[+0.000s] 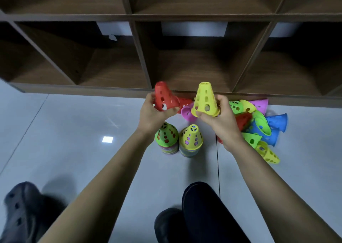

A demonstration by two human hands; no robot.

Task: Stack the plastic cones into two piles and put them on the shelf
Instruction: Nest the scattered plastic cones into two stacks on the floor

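While left hand (153, 112) grips red cone (163, 96), right (224, 117) grips yellow cone (204, 99).

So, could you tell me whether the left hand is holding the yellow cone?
No, the left hand grips the red cone, while the right hand holds the yellow cone.

The red perforated plastic cone (164, 97) in the left hand (152, 113) and the yellow perforated plastic cone (205, 100) in the right hand (223, 118) are dotted with holes. The green-topped pile of cones (166, 135) shows red through its holes, and the yellow-topped pile of cones (191, 138) shows purple. The loose heap of cones (275, 121) mixes pink, green, yellow, red and blue. The shelf (142, 57) is dark brown wood grain, the floor (74, 124) glossy pale grey tile.
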